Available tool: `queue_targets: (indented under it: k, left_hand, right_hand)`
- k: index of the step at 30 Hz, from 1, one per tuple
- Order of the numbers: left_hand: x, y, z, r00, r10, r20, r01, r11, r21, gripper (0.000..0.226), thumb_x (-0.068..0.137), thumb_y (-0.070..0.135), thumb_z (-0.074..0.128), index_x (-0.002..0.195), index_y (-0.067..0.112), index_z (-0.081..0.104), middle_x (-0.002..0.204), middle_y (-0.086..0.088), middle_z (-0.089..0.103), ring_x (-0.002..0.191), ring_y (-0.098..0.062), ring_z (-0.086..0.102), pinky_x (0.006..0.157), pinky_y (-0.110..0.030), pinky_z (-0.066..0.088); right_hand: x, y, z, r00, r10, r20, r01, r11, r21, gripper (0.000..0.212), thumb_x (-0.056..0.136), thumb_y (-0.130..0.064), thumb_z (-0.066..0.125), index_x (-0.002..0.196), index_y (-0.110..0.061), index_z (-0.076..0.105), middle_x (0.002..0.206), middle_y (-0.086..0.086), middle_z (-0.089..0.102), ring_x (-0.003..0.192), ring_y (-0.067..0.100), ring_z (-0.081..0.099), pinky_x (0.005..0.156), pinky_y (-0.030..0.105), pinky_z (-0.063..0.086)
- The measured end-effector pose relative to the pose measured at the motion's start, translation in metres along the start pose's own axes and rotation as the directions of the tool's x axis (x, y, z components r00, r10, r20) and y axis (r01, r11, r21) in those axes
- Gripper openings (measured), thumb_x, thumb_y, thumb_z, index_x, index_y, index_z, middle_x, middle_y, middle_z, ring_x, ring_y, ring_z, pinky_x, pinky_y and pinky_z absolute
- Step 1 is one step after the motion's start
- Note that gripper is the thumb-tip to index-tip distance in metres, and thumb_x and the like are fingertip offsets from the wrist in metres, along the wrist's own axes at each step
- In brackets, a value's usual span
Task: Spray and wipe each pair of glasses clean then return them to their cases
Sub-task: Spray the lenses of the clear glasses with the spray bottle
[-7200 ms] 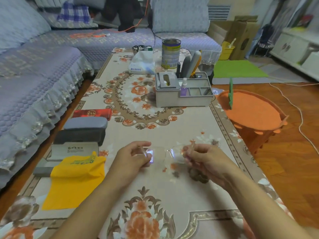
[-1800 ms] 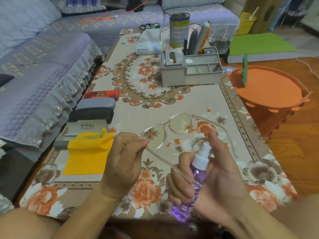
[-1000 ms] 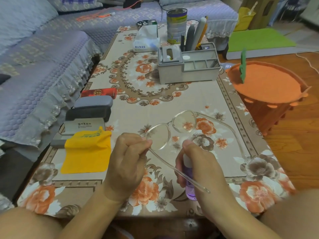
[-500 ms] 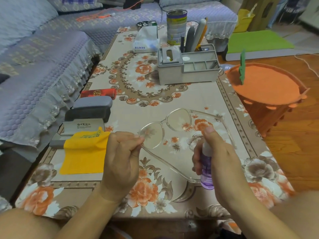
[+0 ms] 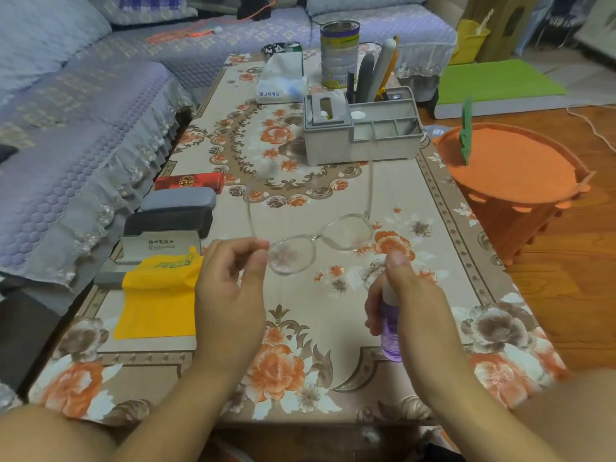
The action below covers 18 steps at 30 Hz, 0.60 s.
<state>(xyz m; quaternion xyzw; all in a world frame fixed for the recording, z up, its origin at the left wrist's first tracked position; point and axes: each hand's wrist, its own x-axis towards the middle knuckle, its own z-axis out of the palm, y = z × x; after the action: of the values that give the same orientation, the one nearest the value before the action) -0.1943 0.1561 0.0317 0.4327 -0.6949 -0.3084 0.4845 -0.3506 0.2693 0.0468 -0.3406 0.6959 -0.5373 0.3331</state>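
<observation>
Clear-framed glasses extend away from my left hand, pinched at the lens corner. Beside them, my right hand grips the purple spray bottle, forefinger on top.

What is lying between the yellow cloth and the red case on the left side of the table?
In the head view, three cases lie between the yellow cleaning cloth and the red rectangular case: an open grey case, a dark one and a grey-blue one.

Both forearms enter from 6 o'clock and converge forward. The left hand is raised, thumb and forefinger pinching the glasses at one lens edge (remaining fingers loosely curled). The right hand grips the spray bottle, one finger on top.
</observation>
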Motion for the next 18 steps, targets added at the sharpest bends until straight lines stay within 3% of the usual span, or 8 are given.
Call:
queue_targets:
  k: [2, 3, 6, 8, 11, 15, 18]
  left_hand:
    - [0.012, 0.009, 0.004, 0.939, -0.336, 0.065, 0.343, 0.920, -0.191, 0.014, 0.101, 0.012, 0.058, 0.097, 0.019, 0.069, 0.102, 0.002, 0.073, 0.096, -0.009, 0.070, 0.090, -0.024, 0.053]
    - [0.020, 0.013, 0.005, 0.871, -0.475, 0.126, 0.489, 0.814, -0.313, 0.014, 0.101, 0.009, 0.057, 0.096, 0.013, 0.070, 0.102, -0.002, 0.073, 0.093, -0.011, 0.072, 0.090, -0.028, 0.055]
    - [0.033, 0.022, 0.007, 0.663, -0.665, 0.345, 0.730, 0.470, -0.496, 0.015, 0.100, -0.001, 0.053, 0.093, -0.001, 0.065, 0.080, -0.010, 0.072, 0.087, -0.024, 0.073, 0.088, -0.035, 0.057]
    - [0.033, 0.026, 0.008, 0.591, -0.687, 0.424, 0.788, 0.379, -0.485, 0.013, 0.100, -0.002, 0.052, 0.094, -0.003, 0.064, 0.067, -0.010, 0.070, 0.092, -0.032, 0.072, 0.089, -0.037, 0.057]
    - [0.029, 0.028, 0.009, 0.539, -0.701, 0.468, 0.821, 0.314, -0.476, 0.011, 0.098, 0.000, 0.056, 0.096, -0.003, 0.066, 0.077, -0.015, 0.069, 0.094, -0.035, 0.073, 0.083, -0.036, 0.059]
    - [0.024, 0.028, 0.011, 0.533, -0.694, 0.484, 0.826, 0.303, -0.475, 0.011, 0.097, 0.002, 0.058, 0.099, -0.003, 0.067, 0.076, -0.013, 0.066, 0.092, -0.033, 0.074, 0.078, -0.034, 0.060]
    - [0.023, 0.029, 0.010, 0.539, -0.697, 0.473, 0.823, 0.314, -0.474, 0.012, 0.097, 0.002, 0.057, 0.102, -0.004, 0.066, 0.072, -0.011, 0.065, 0.091, -0.033, 0.074, 0.077, -0.033, 0.059]
  right_hand:
    - [-0.004, 0.002, 0.004, 0.998, -0.062, 0.024, 0.063, 0.996, -0.070, 0.079, 0.081, -0.078, 0.026, 0.057, -0.009, 0.056, 0.050, 0.000, 0.054, 0.047, 0.007, 0.047, 0.056, 0.019, 0.037]
    - [-0.007, 0.003, 0.007, 0.994, -0.101, 0.033, 0.104, 0.990, -0.099, 0.078, 0.083, -0.078, 0.026, 0.059, -0.009, 0.055, 0.052, 0.000, 0.053, 0.049, 0.007, 0.046, 0.053, 0.019, 0.035]
    - [-0.015, 0.005, 0.016, 0.983, -0.177, 0.054, 0.184, 0.963, -0.196, 0.077, 0.084, -0.078, 0.026, 0.062, -0.009, 0.052, 0.063, 0.012, 0.055, 0.060, 0.021, 0.050, 0.061, 0.037, 0.040]
    - [-0.018, 0.006, 0.021, 0.982, -0.182, 0.056, 0.190, 0.956, -0.226, 0.074, 0.085, -0.078, 0.026, 0.061, -0.012, 0.049, 0.063, 0.013, 0.053, 0.061, 0.024, 0.050, 0.062, 0.046, 0.041]
    - [-0.018, 0.005, 0.023, 0.981, -0.190, 0.036, 0.193, 0.949, -0.248, 0.072, 0.087, -0.075, 0.027, 0.061, -0.011, 0.049, 0.060, 0.011, 0.052, 0.059, 0.024, 0.050, 0.061, 0.049, 0.043]
    - [-0.015, 0.001, 0.021, 0.980, -0.198, -0.010, 0.192, 0.963, -0.188, 0.071, 0.088, -0.065, 0.027, 0.059, -0.004, 0.050, 0.060, 0.018, 0.052, 0.058, 0.028, 0.050, 0.060, 0.048, 0.042]
    - [-0.012, 0.000, 0.015, 0.984, -0.173, -0.031, 0.166, 0.973, -0.163, 0.073, 0.087, -0.067, 0.026, 0.059, -0.005, 0.052, 0.062, 0.016, 0.054, 0.058, 0.026, 0.051, 0.061, 0.043, 0.040]
